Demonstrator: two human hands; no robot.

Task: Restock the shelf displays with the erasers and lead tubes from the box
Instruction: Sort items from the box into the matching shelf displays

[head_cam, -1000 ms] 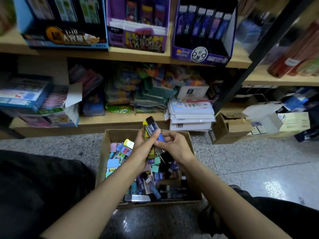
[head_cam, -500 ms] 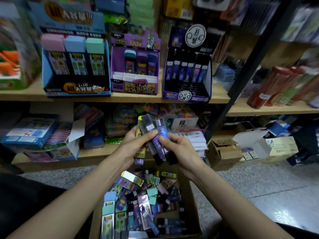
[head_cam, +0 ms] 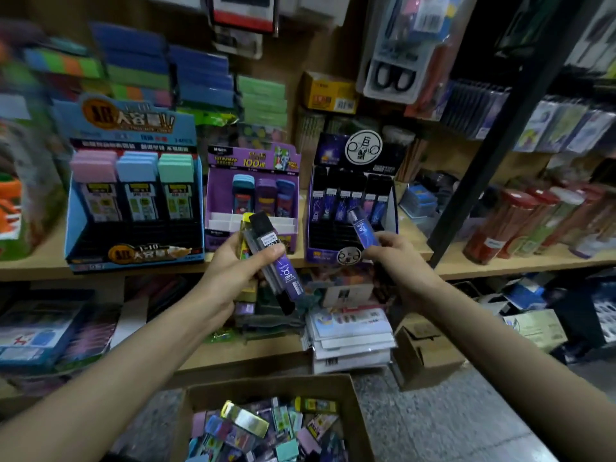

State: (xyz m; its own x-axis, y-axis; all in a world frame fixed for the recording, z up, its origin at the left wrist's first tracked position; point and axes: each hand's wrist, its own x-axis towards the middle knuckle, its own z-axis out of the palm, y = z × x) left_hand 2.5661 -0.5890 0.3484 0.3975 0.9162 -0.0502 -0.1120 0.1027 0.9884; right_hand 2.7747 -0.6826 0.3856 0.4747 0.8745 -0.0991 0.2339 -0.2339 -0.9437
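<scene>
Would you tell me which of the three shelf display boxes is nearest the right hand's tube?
The dark purple display box, rightmost, with the round white logo; the right hand holds its lead tube before it.

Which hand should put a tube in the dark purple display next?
Probably the right hand: it holds one blue tube right before that display, while the left hand grips a bundle.

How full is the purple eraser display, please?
Partly full: the purple display has three erasers at the back; its white front compartments look empty.
</scene>
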